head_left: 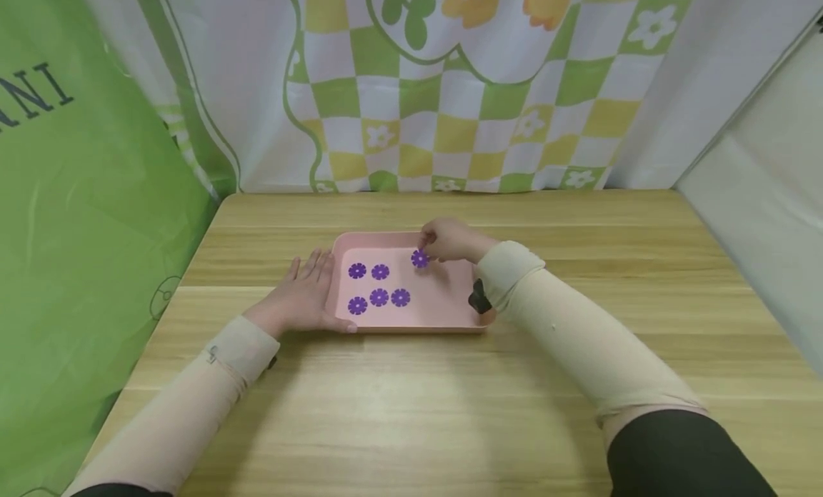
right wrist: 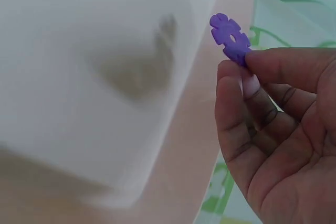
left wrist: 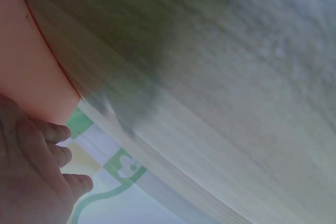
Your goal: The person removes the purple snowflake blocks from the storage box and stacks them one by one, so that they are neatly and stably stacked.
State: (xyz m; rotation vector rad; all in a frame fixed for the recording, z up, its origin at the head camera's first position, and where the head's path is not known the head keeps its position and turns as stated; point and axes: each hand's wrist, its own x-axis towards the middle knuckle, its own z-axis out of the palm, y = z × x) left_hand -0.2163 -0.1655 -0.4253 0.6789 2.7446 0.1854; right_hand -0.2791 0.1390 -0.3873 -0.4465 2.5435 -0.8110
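Observation:
Between thumb and fingertips my right hand pinches a purple snowflake building disc by its edge. In the head view that hand is over the back part of a pink tray. Several more purple snowflake discs lie flat in the tray's left half, roughly in two rows. My left hand rests against the tray's left side, fingers straight and spread, thumb along the front rim. The left wrist view shows the same hand against the pink tray wall.
The tray stands on a wood-grain table. A checkered green, yellow and white curtain hangs behind the table's back edge. Green fabric hangs on the left and a white sheet on the right.

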